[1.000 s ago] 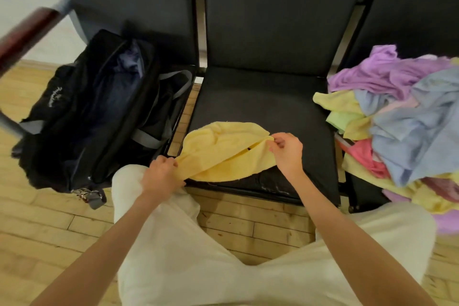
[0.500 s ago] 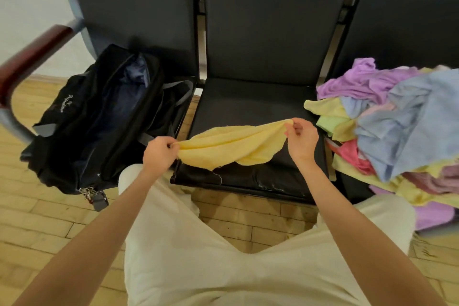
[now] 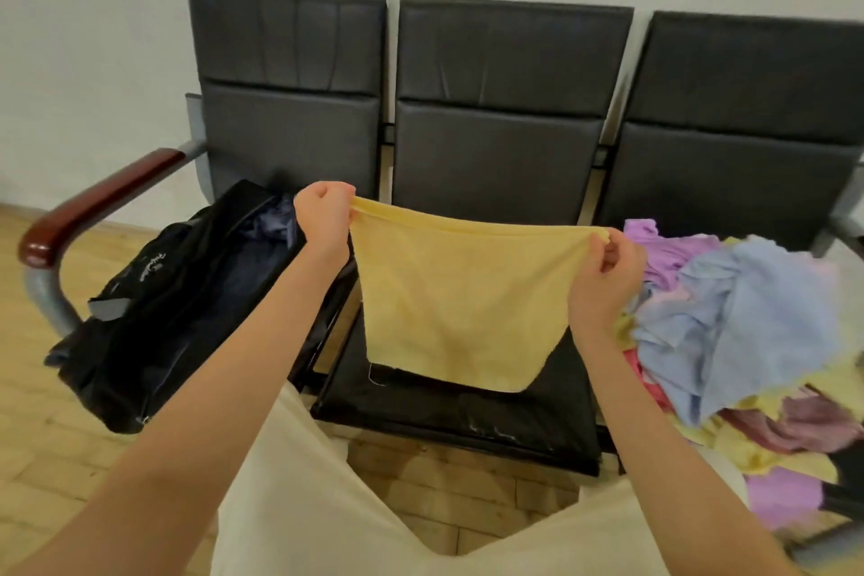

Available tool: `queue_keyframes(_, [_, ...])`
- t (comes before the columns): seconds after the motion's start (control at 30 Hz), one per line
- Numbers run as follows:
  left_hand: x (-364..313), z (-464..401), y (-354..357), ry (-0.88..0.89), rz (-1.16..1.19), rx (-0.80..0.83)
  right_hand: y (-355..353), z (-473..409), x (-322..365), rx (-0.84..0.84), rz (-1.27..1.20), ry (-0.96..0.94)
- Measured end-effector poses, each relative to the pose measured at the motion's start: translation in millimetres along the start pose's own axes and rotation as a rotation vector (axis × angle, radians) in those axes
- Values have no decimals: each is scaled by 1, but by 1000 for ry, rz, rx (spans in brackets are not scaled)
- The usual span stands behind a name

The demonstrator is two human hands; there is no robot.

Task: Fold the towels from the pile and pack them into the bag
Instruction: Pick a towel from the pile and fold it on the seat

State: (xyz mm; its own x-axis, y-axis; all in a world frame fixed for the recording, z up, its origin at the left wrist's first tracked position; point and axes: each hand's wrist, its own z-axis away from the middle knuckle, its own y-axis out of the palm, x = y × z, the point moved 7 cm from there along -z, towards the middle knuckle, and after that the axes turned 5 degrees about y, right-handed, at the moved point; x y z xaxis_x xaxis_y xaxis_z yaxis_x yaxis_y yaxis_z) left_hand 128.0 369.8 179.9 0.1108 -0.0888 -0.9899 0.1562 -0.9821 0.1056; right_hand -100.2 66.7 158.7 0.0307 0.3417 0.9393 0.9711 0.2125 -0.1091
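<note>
Yellow towel [image 3: 460, 304] hangs spread above middle seat [image 3: 467, 407], left hand [image 3: 324, 215] and right hand [image 3: 608, 274] each pinching a top corner. Step: opening it out for folding. Next: bring corners together, then into bag [image 3: 187, 295] on left seat; pile [image 3: 757, 341] on right seat.

Waiting area: row of linked seats [image 3: 505, 108]

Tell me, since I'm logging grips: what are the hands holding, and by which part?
The yellow towel, by its two top corners: left hand on one, right hand on the other.
</note>
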Motion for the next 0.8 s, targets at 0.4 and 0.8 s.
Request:
queue_keyframes(0.4, [-37, -31, 52, 406, -677, 392, 8, -45, -25, 71, 39, 71])
queue_keyframes(0.8, [-34, -83, 129, 439, -673, 402, 59, -115, -4, 133, 10, 77])
